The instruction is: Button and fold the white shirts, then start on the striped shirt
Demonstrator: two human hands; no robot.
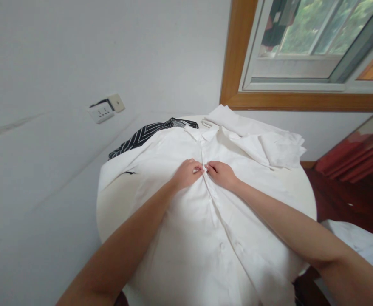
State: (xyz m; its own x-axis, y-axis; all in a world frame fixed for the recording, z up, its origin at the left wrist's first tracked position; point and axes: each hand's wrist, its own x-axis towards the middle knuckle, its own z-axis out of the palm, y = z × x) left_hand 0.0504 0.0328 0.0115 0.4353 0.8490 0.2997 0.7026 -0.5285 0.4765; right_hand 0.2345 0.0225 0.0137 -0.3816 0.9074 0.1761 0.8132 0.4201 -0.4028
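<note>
A white collared shirt [180,225] lies spread front up over a round white table [118,204], its collar at the far side. Its front edges meet above my hands and part below them, toward me. My left hand [188,173] pinches the left front edge at chest height. Close beside it, my right hand [221,173] pinches the facing edge, fingertips nearly touching the left ones. Whether a button sits between the fingers is too small to make out. The shirt's lower part hangs over the near side of the table.
Folded white cloth [253,127] lies at the table's back right. A black-and-white striped cloth [148,132] is bunched behind the left sleeve. A white wall with a socket [101,112] borders the left; a wood-framed window [301,101] is behind. A red curtain [358,153] hangs right.
</note>
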